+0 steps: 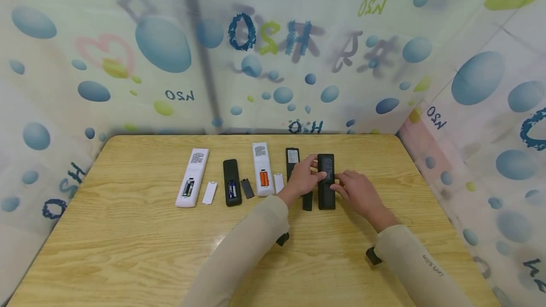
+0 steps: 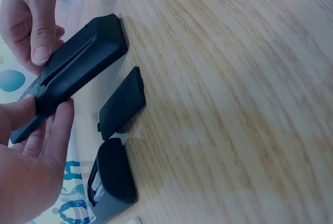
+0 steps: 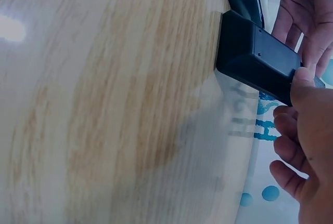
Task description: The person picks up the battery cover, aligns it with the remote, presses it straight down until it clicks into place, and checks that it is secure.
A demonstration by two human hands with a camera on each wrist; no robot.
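Observation:
A black remote control (image 1: 326, 193) lies back side up at the right end of a row, its near end on the table. My left hand (image 1: 304, 175) grips its far part, thumb on the back and fingers at the edge. From the right side, my right hand (image 1: 360, 192) pinches it, with the thumb pressed on the back panel in the right wrist view. A seam runs along that panel (image 2: 70, 57). Left of it lies another black remote (image 1: 292, 156) with a white label, partly hidden by my left hand, and a loose black battery cover (image 1: 307, 201).
Further left lie a white remote (image 1: 261, 155) with orange batteries, a black remote (image 1: 231, 169) and another white remote (image 1: 197, 167), their battery compartments uncovered. Loose covers, white (image 1: 209, 193) and dark (image 1: 247, 188), lie beside them on the wooden table (image 1: 128, 240). A patterned wall (image 1: 170, 108) stands behind.

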